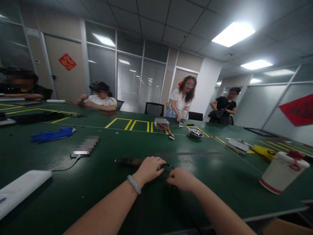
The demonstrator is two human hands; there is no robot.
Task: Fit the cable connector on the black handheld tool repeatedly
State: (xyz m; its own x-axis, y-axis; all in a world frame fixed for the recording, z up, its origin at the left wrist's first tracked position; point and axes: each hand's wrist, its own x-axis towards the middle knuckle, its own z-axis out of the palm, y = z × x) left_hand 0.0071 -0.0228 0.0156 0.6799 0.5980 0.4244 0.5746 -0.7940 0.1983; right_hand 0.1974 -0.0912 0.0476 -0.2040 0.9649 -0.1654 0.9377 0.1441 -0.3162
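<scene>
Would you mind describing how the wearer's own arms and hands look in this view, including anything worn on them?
The left hand and the right hand are ungloved, and I can make out no rings. The arms behind them are bare, with no sleeves in view. The left wrist carries a smooth, pale grey-green bangle. Nothing is worn on the right wrist.

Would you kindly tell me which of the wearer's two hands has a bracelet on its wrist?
The left hand: a pale bangle circles its wrist, whereas the right hand beside it has a bare wrist.
</scene>
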